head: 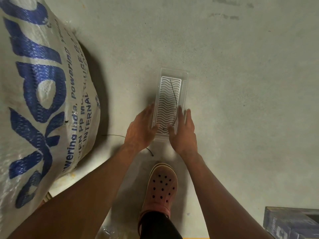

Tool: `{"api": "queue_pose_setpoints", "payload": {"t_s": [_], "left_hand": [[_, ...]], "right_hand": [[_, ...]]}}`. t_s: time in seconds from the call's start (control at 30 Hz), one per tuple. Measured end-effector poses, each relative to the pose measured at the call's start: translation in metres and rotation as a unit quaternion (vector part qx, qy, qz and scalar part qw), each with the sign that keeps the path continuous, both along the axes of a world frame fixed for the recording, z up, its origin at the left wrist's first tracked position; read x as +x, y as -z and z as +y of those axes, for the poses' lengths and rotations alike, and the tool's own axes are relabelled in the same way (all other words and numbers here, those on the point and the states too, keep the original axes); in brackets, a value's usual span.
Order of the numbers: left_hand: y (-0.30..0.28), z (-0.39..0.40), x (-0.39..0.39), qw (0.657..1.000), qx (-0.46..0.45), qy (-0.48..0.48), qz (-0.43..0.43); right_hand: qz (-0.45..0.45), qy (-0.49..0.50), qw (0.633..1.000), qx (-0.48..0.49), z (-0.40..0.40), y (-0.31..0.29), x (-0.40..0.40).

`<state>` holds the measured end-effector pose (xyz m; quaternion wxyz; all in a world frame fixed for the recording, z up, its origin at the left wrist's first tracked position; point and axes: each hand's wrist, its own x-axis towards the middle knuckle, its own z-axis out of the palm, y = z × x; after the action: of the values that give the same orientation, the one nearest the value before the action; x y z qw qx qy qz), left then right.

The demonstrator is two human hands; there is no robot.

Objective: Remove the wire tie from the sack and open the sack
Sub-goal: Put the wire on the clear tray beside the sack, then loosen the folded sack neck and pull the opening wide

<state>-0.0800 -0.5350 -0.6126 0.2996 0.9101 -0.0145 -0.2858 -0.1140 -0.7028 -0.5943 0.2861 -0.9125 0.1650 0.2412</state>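
Over tray, L hand & R hand flat, fingers spread.

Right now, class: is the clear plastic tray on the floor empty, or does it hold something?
Not empty. The clear tray holds one thin black wire tie, curving along its ribbed bottom. Nothing else shows inside.

Layout seen from above my arms. The sack fills the left side, resting on the floor. A tray lies right of it, with one wire tie inside. My left hand and right hand flank the tray's near end. A second wire lies on the floor between sack and left hand. My shoe stands nearer than the tray; a box sits at lower right.
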Motion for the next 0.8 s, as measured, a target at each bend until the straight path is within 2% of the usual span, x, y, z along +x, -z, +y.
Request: {"api": "queue_pose_setpoints", "payload": {"t_s": [0.2, 0.3, 0.47, 0.63, 0.8], "left_hand": [[-0.08, 0.003, 0.022, 0.999, -0.029, -0.035, -0.031], [-0.144, 0.007, 0.048, 0.994, -0.073, -0.064, -0.047], [-0.259, 0.032, 0.091, 0.979, -0.117, -0.099, -0.133], [-0.368, 0.084, 0.115, 0.967, -0.111, -0.131, -0.186], [-0.456, 0.175, 0.111, 0.946, -0.108, -0.19, -0.241]], "right_hand": [[-0.036, 0.036, 0.998, 0.041, 0.008, -0.076, 0.016], [-0.069, 0.041, 0.995, 0.057, 0.018, -0.136, 0.047], [-0.154, 0.027, 0.984, 0.084, 0.052, -0.251, 0.112], [-0.217, -0.022, 0.969, 0.12, 0.108, -0.353, 0.154], [-0.258, -0.096, 0.946, 0.169, 0.183, -0.422, 0.17]]}}
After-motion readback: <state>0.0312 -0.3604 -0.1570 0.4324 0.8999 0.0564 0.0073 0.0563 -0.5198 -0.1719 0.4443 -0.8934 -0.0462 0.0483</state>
